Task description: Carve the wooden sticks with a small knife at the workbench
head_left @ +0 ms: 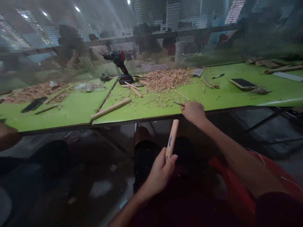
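Observation:
My left hand (161, 171) is closed round the lower end of a pale wooden stick (172, 137) with a blue mark on it, held upright over my lap below the table edge. My right hand (193, 112) reaches to the front edge of the green table (78, 108) and is closed on a small thin tool (178, 103) whose tip points left. A heap of wood shavings (165, 80) lies just beyond that hand.
A longer wooden stick (111, 108) lies left of centre on the table. A red and black cordless drill (120, 66) stands at the back by a perforated screen. A phone (243, 83), a pen (218, 76) and more sticks lie to the right. People sit behind the screen.

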